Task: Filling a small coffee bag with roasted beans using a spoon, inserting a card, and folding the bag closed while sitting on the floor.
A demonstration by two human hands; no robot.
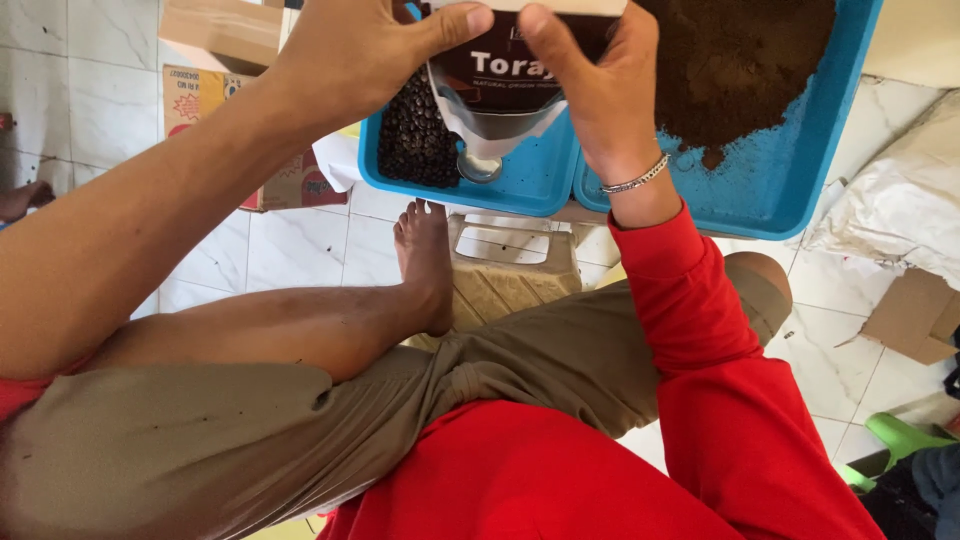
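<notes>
My left hand (350, 50) and my right hand (600, 85) both grip the top of a dark brown pouch (500, 75) with a white lower edge, thumbs pressed on its upper rim. The pouch hangs over a small blue tray (530, 185) that holds dark coffee beans (415, 135) and a small round clear lid or cup (480, 168). Beside it on the right, a larger blue tray (800, 170) carries a spread of brown ground powder (740, 55). A silver bracelet (636, 180) circles my right wrist.
I sit with one leg crossed, bare foot (425, 255) on a pale plastic stool (510, 265) under the trays. A cardboard box (215, 95) stands at left, a white sack (900, 205) and cardboard scrap (915, 315) at right, something green (900, 440) lower right.
</notes>
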